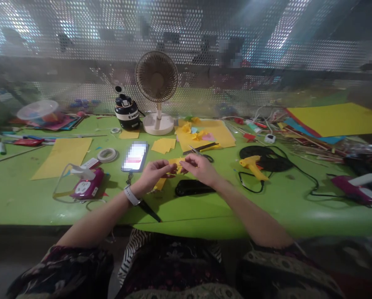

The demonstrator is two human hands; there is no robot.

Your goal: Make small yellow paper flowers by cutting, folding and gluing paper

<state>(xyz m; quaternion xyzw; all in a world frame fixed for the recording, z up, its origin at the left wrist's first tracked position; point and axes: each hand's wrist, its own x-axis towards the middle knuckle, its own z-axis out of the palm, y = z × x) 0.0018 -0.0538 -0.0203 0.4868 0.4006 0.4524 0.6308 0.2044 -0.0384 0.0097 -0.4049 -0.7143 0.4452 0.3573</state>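
A small piece of yellow paper [175,162] is pinched between my two hands above the green table. My left hand [156,174] grips its left side, thumb on top, with a pale watch on that wrist. On the right side my right hand [201,168] closes its fingertips on the same paper. Just below the hands lies a black elongated case-like object [194,187], partly under my right wrist. Scissors [204,154] rest behind my right hand. More yellow paper [160,185] shows beneath my left hand, and a stack of cut yellow squares [163,145] lies beyond.
A lit phone [135,157], tape roll [107,155] and purple power strip [88,185] stand left. A fan [157,77] and dark bottle [126,114] are behind. Rightward lie a yellow glue gun [254,166], its black cord [302,172] and stacked coloured sheets [335,118].
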